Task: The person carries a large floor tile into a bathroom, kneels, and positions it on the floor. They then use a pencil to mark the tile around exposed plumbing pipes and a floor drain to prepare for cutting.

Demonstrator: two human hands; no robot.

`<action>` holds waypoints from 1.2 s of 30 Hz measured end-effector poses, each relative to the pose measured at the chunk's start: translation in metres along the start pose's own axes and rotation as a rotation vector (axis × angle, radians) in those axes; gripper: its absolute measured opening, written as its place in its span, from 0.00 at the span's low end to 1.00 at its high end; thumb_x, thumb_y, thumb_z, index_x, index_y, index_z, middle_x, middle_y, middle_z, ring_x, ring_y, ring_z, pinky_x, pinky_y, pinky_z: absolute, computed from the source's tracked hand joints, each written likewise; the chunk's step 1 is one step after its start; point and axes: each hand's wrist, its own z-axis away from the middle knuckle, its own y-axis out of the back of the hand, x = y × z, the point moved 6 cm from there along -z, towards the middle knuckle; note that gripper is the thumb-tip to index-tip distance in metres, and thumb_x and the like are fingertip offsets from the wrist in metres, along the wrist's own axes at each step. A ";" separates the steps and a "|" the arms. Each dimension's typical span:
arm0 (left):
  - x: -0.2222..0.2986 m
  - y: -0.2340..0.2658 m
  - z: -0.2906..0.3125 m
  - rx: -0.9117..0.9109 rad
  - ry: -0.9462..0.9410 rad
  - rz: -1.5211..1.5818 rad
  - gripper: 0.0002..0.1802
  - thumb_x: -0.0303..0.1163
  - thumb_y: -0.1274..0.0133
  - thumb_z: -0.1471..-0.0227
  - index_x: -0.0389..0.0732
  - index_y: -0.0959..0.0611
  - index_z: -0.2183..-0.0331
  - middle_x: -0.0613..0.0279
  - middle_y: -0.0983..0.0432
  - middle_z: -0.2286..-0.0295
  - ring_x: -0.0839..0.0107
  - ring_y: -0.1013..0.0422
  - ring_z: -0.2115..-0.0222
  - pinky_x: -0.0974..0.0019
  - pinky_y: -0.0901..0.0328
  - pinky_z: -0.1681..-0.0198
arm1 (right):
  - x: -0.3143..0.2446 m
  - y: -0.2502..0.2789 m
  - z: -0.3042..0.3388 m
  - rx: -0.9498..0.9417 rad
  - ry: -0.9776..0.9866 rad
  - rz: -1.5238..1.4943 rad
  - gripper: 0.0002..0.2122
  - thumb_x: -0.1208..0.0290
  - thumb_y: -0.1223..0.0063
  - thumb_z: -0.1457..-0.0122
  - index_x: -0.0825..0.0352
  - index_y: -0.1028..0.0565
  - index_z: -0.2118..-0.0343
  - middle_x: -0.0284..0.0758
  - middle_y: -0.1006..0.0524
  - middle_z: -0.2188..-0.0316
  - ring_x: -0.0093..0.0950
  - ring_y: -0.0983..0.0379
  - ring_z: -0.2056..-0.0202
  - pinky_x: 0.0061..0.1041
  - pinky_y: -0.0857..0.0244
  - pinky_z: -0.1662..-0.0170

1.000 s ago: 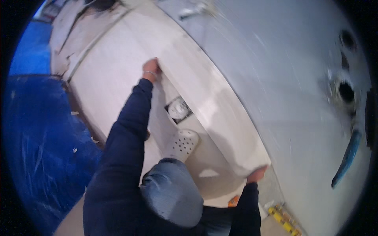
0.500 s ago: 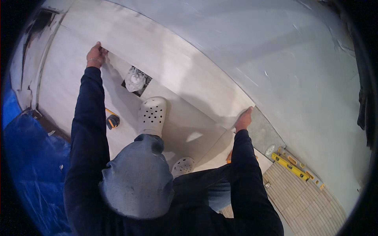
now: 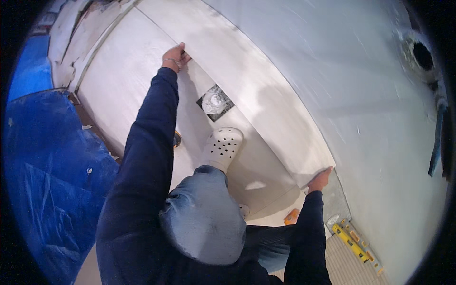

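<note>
A long, pale plank-shaped tile (image 3: pixel 266 109) lies along the grey wall, its near long edge casting a shadow. At its far part my left hand (image 3: pixel 176 58) grips that long edge, fingers curled around it and partly hidden. My right hand (image 3: pixel 320 179) holds the near short end, close to the wall, with the fingers over the corner. Between my hands, beside the tile, a square cutout (image 3: pixel 215 102) in the floor holds a bundle wrapped in clear plastic. My white clog (image 3: pixel 223 145) stands next to the cutout.
A tape measure (image 3: pixel 177 139) is partly behind my left sleeve. Near my right forearm sits an orange object (image 3: pixel 291 216). A yellow spirit level (image 3: pixel 350 243) and a second level lie by the wall. Blue tarp (image 3: pixel 52 190) covers the left. A round pipe opening (image 3: pixel 422 56) pierces the wall.
My view has swung, so the scene sits farther right and the wall's pipe opening shows. Both hands keep their hold on the tile; whether it moved I cannot tell.
</note>
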 end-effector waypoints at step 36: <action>-0.118 0.023 0.250 -0.196 -0.069 -0.173 0.18 0.29 0.44 0.47 0.32 0.23 0.55 0.61 0.23 0.69 0.75 0.28 0.73 0.72 0.30 0.71 | 0.024 -0.018 -0.046 -0.072 0.310 0.652 0.26 0.52 0.75 0.32 0.71 0.31 0.51 0.49 0.22 0.69 0.45 0.26 0.65 0.40 0.34 0.61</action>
